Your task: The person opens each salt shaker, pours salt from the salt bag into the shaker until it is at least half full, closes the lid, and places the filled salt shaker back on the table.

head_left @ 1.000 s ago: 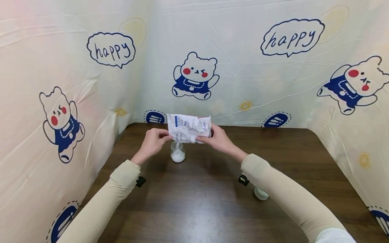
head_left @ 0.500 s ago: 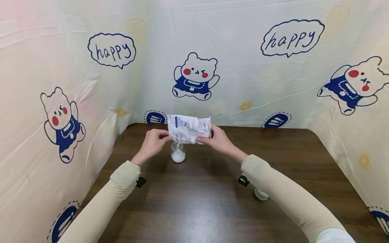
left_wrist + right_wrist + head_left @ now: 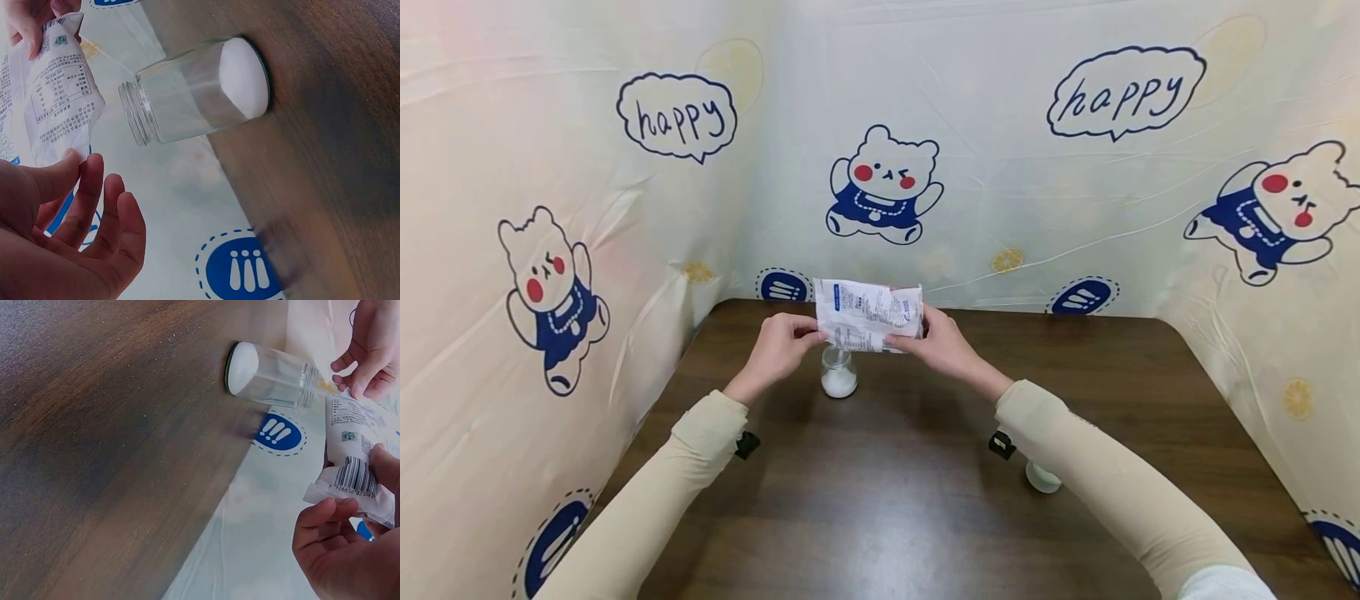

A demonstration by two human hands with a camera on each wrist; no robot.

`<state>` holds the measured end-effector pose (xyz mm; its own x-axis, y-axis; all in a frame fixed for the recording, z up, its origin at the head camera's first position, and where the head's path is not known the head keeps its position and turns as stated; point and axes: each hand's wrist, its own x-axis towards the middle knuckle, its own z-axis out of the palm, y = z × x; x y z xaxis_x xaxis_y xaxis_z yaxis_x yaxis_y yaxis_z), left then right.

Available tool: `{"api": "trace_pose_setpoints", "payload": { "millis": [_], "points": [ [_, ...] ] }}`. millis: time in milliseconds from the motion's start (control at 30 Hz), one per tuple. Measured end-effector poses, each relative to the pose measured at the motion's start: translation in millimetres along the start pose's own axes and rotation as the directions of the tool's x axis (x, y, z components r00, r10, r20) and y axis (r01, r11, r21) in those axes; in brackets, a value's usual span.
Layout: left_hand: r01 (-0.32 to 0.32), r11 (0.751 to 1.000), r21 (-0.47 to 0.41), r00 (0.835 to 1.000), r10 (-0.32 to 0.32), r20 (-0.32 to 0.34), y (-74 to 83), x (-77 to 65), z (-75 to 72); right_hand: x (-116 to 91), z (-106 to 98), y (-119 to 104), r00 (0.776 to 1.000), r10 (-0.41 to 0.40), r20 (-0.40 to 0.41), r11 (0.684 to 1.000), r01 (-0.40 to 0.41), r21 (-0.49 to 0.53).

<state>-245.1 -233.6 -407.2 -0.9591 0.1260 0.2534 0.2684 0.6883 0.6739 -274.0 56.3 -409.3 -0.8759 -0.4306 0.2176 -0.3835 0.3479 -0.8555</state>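
Observation:
Both hands hold a white printed packet [image 3: 868, 315] tilted on its side above a glass jar [image 3: 838, 379]. My left hand [image 3: 781, 350] pinches the packet's left end between thumb and index finger, its other fingers loosely bent in the left wrist view. My right hand [image 3: 946, 342] grips the other end, by the barcode [image 3: 356, 476], with the thumb on the near face. The packet's torn edge [image 3: 97, 119] is right by the jar's threaded mouth. White powder [image 3: 242, 78] covers the bottom of the jar, which stands upright on the table.
A second small glass container [image 3: 1042, 477] stands on the brown wooden table [image 3: 865, 500], partly hidden by the right forearm. Tiny white grains dot the tabletop in the right wrist view. A patterned curtain [image 3: 1000, 183] encloses the table's back and sides.

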Motion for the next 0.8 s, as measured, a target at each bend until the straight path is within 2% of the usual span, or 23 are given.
{"api": "trace_pose_setpoints", "payload": {
  "millis": [233, 800],
  "points": [
    [0.011, 1.0, -0.009, 1.0, -0.011, 0.002, -1.5, -1.9, -1.1, 1.1, 1.0, -1.6, 1.0, -0.001, 0.013, 1.0, 0.001, 0.0],
    [-0.006, 1.0, -0.001, 1.0, 0.006, -0.006, -2.0, -0.1, -2.8, 2.1, 1.4, -3.0, 1.0, 0.0, 0.011, 1.0, 0.0, -0.001]
  ]
}}
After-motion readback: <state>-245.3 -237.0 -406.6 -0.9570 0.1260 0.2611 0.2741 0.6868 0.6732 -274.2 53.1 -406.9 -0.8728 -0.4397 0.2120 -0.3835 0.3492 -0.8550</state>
